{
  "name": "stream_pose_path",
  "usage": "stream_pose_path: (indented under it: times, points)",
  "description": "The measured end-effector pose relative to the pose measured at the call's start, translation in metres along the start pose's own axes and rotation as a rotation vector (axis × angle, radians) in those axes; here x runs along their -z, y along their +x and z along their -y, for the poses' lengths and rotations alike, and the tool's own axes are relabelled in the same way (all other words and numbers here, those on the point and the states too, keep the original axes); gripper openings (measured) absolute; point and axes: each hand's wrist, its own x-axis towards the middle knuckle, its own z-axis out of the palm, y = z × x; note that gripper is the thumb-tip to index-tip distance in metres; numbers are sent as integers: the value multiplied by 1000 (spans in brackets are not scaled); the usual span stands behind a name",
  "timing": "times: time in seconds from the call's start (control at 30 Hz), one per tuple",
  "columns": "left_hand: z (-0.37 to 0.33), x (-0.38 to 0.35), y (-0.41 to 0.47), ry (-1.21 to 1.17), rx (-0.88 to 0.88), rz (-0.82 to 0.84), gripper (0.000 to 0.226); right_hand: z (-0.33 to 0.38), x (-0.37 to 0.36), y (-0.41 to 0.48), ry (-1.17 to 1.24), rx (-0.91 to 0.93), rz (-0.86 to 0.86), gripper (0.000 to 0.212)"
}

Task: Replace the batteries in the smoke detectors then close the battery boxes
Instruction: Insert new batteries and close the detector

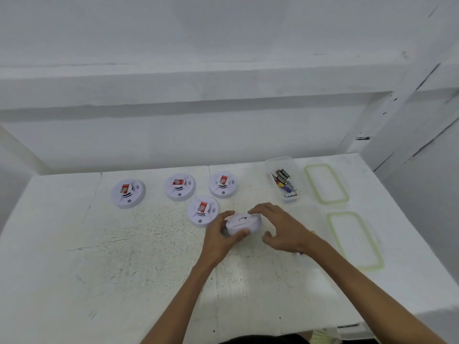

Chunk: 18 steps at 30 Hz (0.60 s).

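A white round smoke detector (242, 224) is held a little above the white table (124, 256), tilted on edge. My left hand (221, 235) grips its left side, thumb curled under it. My right hand (280, 229) has its fingertips on the detector's top right rim. Several other smoke detectors with red stickers lie face up behind: one at the far left (128, 193), one further right (180, 186), one at the back right (223, 184), and one just left of my hands (202, 211).
A clear plastic box (283, 180) with several batteries stands at the back right. Two green-rimmed lids (326, 184) (355, 240) lie at the right. A second clear box (310, 214) is partly hidden behind my right arm. White walls enclose the table.
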Motion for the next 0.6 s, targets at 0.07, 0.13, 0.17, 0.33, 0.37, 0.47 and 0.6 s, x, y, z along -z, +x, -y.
stream_pose_path:
  times: [0.07, 0.13, 0.17, 0.33, 0.37, 0.47, 0.6]
  points:
    - [-10, 1, 1, -20, 41, 15, 74, 0, -7, -2, 16, 20, -79, 44]
    - [-15, 3, 1, -42, 56, 35, 74, 1, -11, -2, 76, 11, -188, 34]
    - [-17, 4, 1, -84, 74, 27, 71, 3, -11, -1, 114, 3, -217, 34]
    - [-21, 12, 1, -254, 122, 97, 55, 11, -10, -3, 221, -81, -254, 36]
    - [-24, 14, 0, -263, 109, 115, 48, 12, -11, -3, 236, -98, -267, 36]
    - [-31, 17, -3, -259, 61, 129, 36, 14, -15, -5, 326, -134, -311, 36]
    - [-36, 16, -9, -256, 12, 84, 40, 24, -15, -8, 442, -197, -389, 33]
